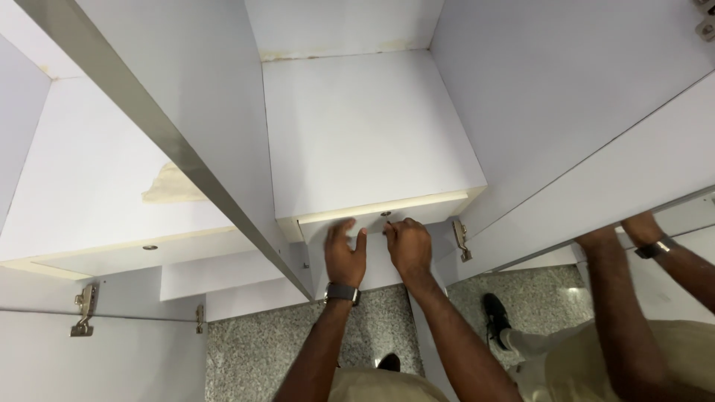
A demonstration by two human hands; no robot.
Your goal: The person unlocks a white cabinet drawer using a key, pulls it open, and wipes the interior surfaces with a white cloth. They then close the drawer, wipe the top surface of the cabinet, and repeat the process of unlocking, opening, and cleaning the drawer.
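Small screw (385, 214) just above right hand (408, 249) fingertips.

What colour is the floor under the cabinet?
Speckled grey granite pattern floor, seen in the head view.

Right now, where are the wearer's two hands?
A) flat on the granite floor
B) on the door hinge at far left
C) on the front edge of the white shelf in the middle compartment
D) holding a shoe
C: left hand and right hand rest side by side against the front edge of the white shelf, near a small round fitting.
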